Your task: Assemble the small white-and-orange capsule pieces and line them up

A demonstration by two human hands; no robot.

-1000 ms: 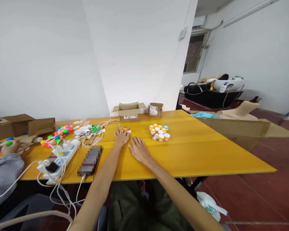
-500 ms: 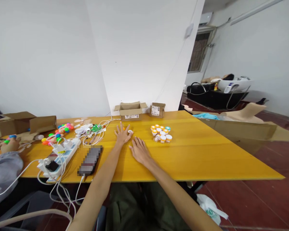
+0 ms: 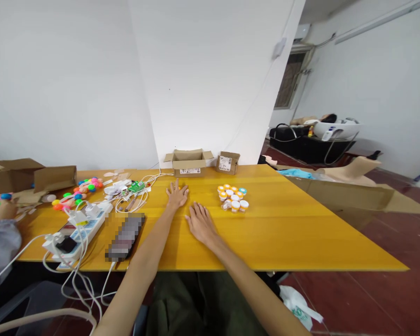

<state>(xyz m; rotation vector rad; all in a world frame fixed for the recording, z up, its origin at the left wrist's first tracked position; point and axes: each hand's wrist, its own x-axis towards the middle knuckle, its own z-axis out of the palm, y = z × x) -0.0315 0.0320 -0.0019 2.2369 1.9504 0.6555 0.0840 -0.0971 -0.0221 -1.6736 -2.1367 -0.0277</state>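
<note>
My left hand (image 3: 177, 195) lies flat on the yellow table (image 3: 287, 228), fingers stretched out and slightly spread; whatever small things lie beneath it are hidden. My right hand (image 3: 199, 222) rests palm down nearer to me, fingers extended and empty. A cluster of several small orange pots with white and blue lids (image 3: 232, 197) stands a short way to the right of both hands.
Two open cardboard boxes (image 3: 188, 162) stand at the table's far edge. A power strip with white cables (image 3: 77, 228), a dark phone (image 3: 125, 236) and coloured balls (image 3: 77, 195) lie at left. Another person's grey sleeve (image 3: 2, 242) and hand are at far left.
My left hand has flattened over the small orange and white things that showed beside its fingers. The view has shifted slightly; my right hand stays put.
</note>
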